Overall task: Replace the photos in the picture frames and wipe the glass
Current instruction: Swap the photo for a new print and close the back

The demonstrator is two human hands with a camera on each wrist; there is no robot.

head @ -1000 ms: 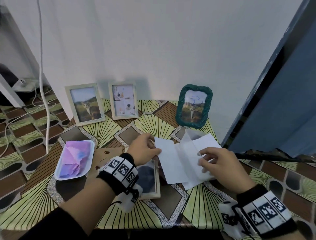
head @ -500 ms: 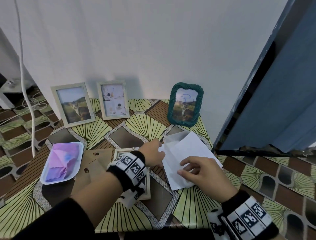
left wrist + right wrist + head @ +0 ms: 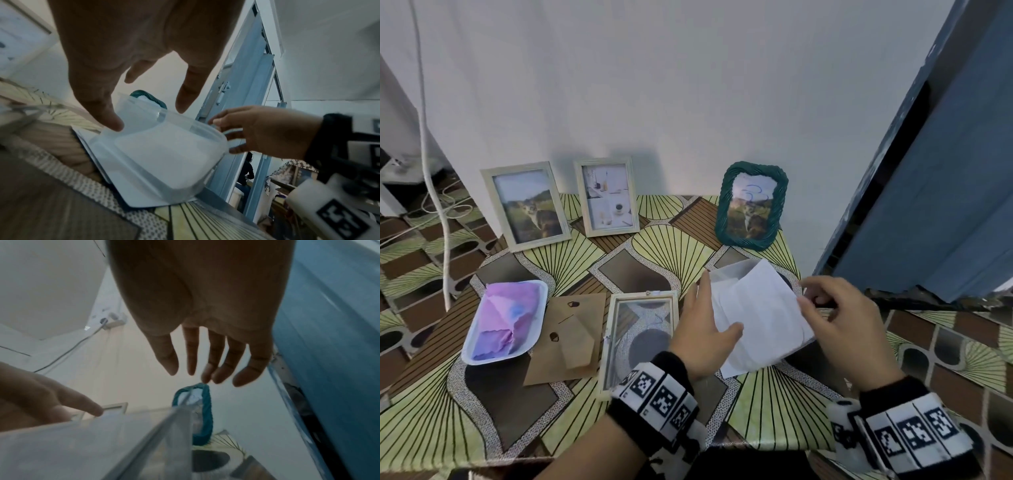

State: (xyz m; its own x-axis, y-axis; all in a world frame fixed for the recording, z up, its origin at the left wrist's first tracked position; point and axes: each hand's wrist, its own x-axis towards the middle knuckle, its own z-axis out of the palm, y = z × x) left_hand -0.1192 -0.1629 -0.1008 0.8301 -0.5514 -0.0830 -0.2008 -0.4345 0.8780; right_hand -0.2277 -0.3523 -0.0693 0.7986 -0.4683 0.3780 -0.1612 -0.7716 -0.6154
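A folded white paper (image 3: 760, 318) lies on the patterned table (image 3: 654, 246), right of a pale frame (image 3: 640, 339) that lies flat with bare glass. My left hand (image 3: 709, 315) rests on the paper's left edge with fingers straight and the thumb touching it, as the left wrist view shows (image 3: 147, 113). My right hand (image 3: 815, 298) hovers at the paper's right corner, fingers loosely extended and holding nothing (image 3: 205, 374). A brown backing board (image 3: 571, 335) lies left of the flat frame. A white tray (image 3: 476, 356) holds a purple cloth (image 3: 505, 318).
Three frames lean on the back wall: two pale ones (image 3: 527, 205) (image 3: 607, 197) and a green woven one (image 3: 751, 205), all with photos. A blue door (image 3: 928, 171) stands close on the right. A white cable (image 3: 431, 171) hangs at the left.
The paper, spread wide a second ago, is now folded smaller. My left hand went from pinching its edge to lying on it, and my right hand let go and drew to the right corner.
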